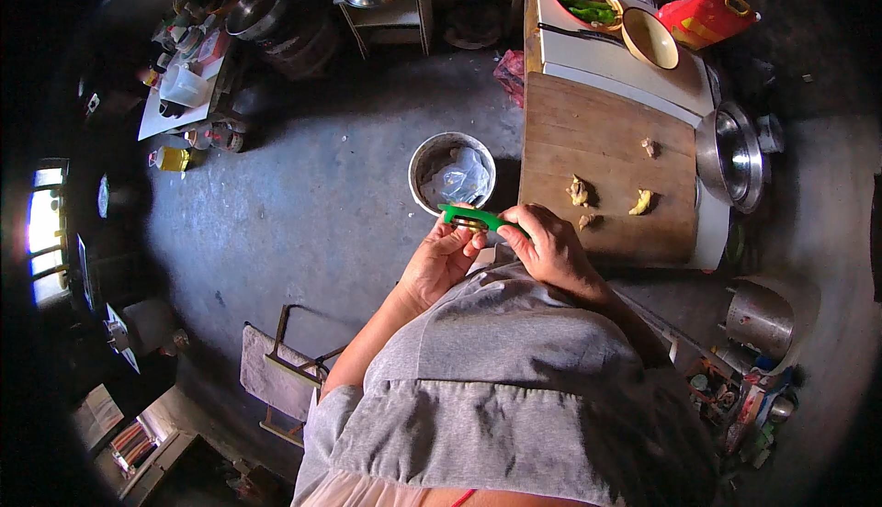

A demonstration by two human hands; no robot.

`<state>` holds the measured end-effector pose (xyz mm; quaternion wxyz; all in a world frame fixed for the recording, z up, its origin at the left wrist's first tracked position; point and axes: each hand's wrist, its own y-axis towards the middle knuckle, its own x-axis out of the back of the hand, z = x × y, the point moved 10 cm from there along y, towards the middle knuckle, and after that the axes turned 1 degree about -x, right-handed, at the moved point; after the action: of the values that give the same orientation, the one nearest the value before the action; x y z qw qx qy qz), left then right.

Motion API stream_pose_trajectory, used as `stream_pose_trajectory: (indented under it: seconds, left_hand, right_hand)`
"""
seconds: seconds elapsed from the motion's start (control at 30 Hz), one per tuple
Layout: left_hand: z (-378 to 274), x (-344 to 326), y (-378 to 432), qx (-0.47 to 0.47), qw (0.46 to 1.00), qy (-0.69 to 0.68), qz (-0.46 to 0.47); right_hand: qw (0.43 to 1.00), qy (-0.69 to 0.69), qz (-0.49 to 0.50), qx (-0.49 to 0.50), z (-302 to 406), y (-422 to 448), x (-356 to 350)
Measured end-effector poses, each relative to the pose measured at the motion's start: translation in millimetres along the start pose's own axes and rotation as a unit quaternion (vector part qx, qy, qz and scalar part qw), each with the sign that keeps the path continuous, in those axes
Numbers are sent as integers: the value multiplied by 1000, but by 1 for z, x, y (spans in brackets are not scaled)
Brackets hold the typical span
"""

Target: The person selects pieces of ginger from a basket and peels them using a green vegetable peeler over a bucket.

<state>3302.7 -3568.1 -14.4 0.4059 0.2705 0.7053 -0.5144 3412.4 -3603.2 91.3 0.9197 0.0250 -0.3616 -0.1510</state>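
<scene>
My right hand (549,242) grips the handle of a green peeler (488,219). Its blade end lies over a small yellowish piece of ginger (471,224), mostly hidden, that the fingers of my left hand (441,259) hold. Both hands are in front of my body, just on the near side of a round bin (412,175) on the floor, which has a crumpled clear plastic bag (458,175) inside. To the right, on a wooden board (606,121), lie a knobbly ginger root (577,191), a partly yellow ginger piece (641,202) and smaller bits (649,147).
Beyond the board are a bowl of green peppers (586,4), an empty-looking bowl (650,37), a dark-handled knife (579,32) and a red bag (710,14). Metal basins (734,156) stand at its right edge. A folding chair (279,369) is behind on my left.
</scene>
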Motion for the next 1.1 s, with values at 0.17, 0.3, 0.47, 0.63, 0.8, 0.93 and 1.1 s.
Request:
stream_pose_trajectory:
  seconds: [0.17, 0.3, 0.47, 0.63, 0.8, 0.93, 1.1]
  left_hand:
    - [3, -10, -2, 10, 1000, -9, 5]
    - [4, -26, -3, 8, 993, -40, 110]
    - [6, -25, -5, 22, 995, -33, 92]
    - [6, -17, -4, 22, 999, 8, 49]
    - [3, -25, -7, 8, 996, -10, 92]
    - [4, -26, -4, 27, 993, -21, 111]
    - [10, -25, -3, 46, 996, -4, 75]
  right_hand:
    - [999, -28, -24, 6, -2, 0, 4]
    - [989, -68, -75, -108, -30, -3, 20]
    - [996, 16, -46, -73, -18, -4, 9]
    - [998, 41, -12, -55, -12, -1, 2]
    - [992, -30, -46, -111, -34, -7, 6]
    - [988, 66, -35, -139, -45, -11, 9]
    - [954, 280, 48, -99, -20, 7, -21]
